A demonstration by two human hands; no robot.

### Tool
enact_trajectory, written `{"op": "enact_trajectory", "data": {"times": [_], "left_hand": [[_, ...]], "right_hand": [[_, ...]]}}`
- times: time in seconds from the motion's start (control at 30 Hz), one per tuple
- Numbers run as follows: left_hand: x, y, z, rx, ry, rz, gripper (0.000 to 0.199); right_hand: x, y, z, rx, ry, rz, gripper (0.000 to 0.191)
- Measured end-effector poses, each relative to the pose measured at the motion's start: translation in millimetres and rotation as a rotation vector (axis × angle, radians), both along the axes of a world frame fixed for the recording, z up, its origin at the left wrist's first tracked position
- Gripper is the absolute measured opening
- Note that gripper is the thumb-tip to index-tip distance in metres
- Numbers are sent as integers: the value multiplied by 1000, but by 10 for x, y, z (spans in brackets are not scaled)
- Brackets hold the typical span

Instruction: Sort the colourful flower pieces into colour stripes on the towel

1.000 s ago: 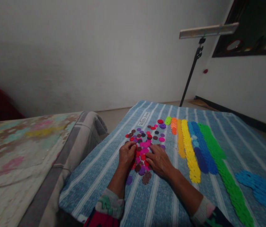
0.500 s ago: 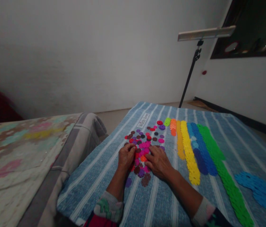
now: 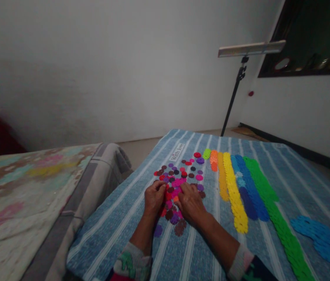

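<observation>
Small scalloped discs in pink, red, purple, brown and black form a loose pile (image 3: pixel 177 182) on the blue striped cloth (image 3: pixel 118 210). At the pile's left edge is my left hand (image 3: pixel 154 197), its thumb and index finger pinched together; what lies between them is too small to make out. My right hand (image 3: pixel 191 203) rests over the pile's right side, fingers bent down onto the pink discs. An orange disc (image 3: pixel 176 198) shows beside its fingers. Whether this hand grips a disc is hidden.
Overlapping rows of discs lie to the right: orange (image 3: pixel 214 160), yellow (image 3: pixel 235 195), blue (image 3: pixel 252 187) and green (image 3: pixel 282 222). A light-blue cluster (image 3: pixel 314 234) is at the far right. A bed with a floral cover (image 3: pixel 36 179) stands left; a tripod (image 3: pixel 235 93) stands behind.
My right hand has shifted slightly left over the pile and covers more of the orange disc. My left hand stays at the pile's left edge. The whole view has tilted a little.
</observation>
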State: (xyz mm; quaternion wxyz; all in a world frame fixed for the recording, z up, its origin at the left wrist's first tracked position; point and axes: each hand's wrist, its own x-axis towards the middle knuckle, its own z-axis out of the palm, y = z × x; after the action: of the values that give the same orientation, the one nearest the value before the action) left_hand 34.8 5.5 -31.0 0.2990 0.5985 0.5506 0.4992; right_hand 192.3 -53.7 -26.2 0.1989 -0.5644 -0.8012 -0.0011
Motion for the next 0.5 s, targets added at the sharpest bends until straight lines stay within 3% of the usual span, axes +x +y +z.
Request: {"op": "enact_trajectory", "data": {"times": [0.27, 0.37, 0.5], "left_hand": [[-39, 36, 26, -14, -3, 26, 29], [-63, 49, 25, -3, -14, 98, 33], [-85, 73, 18, -6, -22, 185, 36]], "right_hand": [[62, 136, 64, -69, 42, -81, 11], [361, 344, 150, -81, 58, -178, 17], [1005, 630, 266, -113, 40, -397, 17]]}}
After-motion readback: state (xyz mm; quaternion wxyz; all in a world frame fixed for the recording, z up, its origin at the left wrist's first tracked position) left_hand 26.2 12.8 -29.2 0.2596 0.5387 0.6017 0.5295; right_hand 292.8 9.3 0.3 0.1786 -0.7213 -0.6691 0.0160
